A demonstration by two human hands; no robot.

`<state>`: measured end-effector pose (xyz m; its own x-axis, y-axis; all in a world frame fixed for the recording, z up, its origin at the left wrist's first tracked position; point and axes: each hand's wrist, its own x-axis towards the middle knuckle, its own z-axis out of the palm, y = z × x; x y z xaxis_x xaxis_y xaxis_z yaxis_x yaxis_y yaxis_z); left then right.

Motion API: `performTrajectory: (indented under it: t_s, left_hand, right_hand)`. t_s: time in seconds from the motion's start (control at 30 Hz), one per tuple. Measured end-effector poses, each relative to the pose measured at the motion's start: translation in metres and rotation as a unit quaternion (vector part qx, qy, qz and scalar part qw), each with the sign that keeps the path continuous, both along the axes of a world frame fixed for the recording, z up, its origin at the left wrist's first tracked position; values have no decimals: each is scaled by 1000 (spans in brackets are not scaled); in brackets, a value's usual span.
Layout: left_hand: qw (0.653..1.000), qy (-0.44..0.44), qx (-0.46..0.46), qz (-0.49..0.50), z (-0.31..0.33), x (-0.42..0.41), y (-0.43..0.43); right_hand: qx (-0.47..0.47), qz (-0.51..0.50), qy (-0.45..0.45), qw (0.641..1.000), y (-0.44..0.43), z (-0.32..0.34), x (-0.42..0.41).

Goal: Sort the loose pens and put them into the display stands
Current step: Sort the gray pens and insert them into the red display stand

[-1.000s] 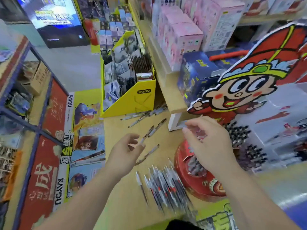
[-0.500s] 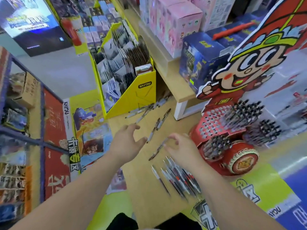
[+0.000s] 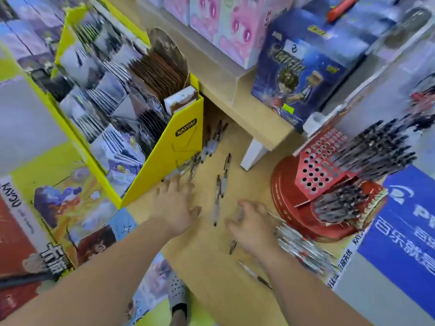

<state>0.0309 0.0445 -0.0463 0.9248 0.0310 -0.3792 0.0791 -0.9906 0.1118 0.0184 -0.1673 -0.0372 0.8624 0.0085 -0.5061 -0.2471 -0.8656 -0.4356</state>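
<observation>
Loose pens point(image 3: 217, 196) lay scattered on the counter point(image 3: 211, 278) beside the red display stand point(image 3: 294, 208): light, stiff, slippery, probably best pinched mid-barrel; left hand point(image 3: 174, 208) spread, empty; right hand point(image 3: 251, 229) half-curled, its hold untellable.

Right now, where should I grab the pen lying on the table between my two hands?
Pinch the pen mid-barrel, coming straight down from above. It lies flat on the wooden table, pointing away from you, with bare wood either side, so a pinch across its width should fit.
</observation>
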Motion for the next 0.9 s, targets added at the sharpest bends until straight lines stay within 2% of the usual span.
performTrajectory:
  t_s: [0.13, 0.27, 0.4, 0.6, 0.77, 0.83, 0.9]
  left_hand:
    - [998, -9, 22, -51, -18, 18, 10]
    - [997, -26, 26, -64, -33, 27, 13]
    - [994, -67, 55, -60, -44, 38, 12]
    - [996, -86, 12, -35, -50, 52, 15]
    - [991, -110, -68, -26, -54, 40, 16]
    - [988, -129, -73, -37, -58, 32, 18]
    - [985, -151, -78, -28, -61, 27, 22]
  right_hand:
    - [-47, -55, 8, 997, 21, -20, 4]
    - [-6, -113, -16, 993, 40, -37, 8]
    - [49, -108, -74, 990, 62, -49, 17]
    - [128, -118, -106, 979, 74, -59, 23]
    - [188, -116, -89, 971, 79, -59, 14]
    - [217, -102, -76, 968, 81, -59, 10]
    - [205, -100, -89, 970, 79, -57, 11]
